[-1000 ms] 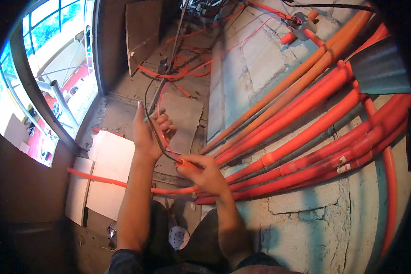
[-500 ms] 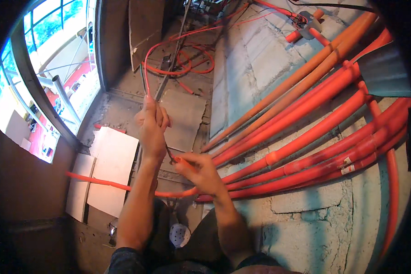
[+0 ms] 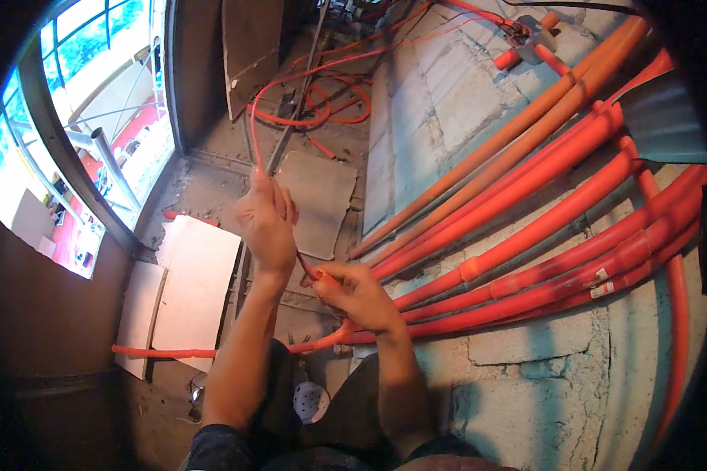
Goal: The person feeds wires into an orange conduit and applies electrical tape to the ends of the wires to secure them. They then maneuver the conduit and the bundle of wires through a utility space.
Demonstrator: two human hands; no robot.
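My left hand [image 3: 267, 224] is closed on thin red and dark wires [image 3: 255, 137], which run from a loose loop down to an orange flexible conduit end [image 3: 324, 284]. My right hand [image 3: 357, 302] grips that conduit end just below and right of my left hand. The wires enter its opening between my hands. An orange conduit [image 3: 173, 352] lies across two pale boards [image 3: 192, 282] at lower left. A bundle of red and orange pipes [image 3: 542, 216] runs along the block wall beside my right hand.
A bright window opening [image 3: 106, 118] with metal bars outside is at left. Tangled orange cable [image 3: 330, 114] and a flat panel [image 3: 314, 204] lie on the dusty floor ahead. A leaning board [image 3: 243, 55] stands behind. A grey box [image 3: 538, 43] with pipe stubs is upper right.
My left hand has turned and closed round the wires, which now arc forward from it. My right hand has shifted slightly right with the conduit, whose length on the boards has moved toward me.
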